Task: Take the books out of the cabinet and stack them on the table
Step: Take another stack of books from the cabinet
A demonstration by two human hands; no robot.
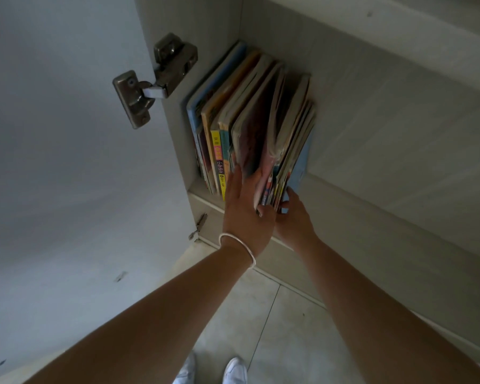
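Several thin books [250, 117] stand upright in a row on the cabinet shelf [372, 151], pushed against its left wall. My left hand [245, 209], with a white bangle at the wrist, lies with straight fingers against the left face of the right-hand bundle of books [286, 151], thumb near the spines. My right hand [294, 217] reaches to the bundle's right side at its bottom corner, fingers behind the books and mostly hidden. The bundle sits pressed between both hands. The books further left, with blue, orange and yellow spines, are untouched.
The open cabinet door [67, 162] fills the left, with a metal hinge [153, 79] near its top. The shelf to the right of the books is bare. Below are the light tiled floor [275, 328] and my white shoes [233, 370].
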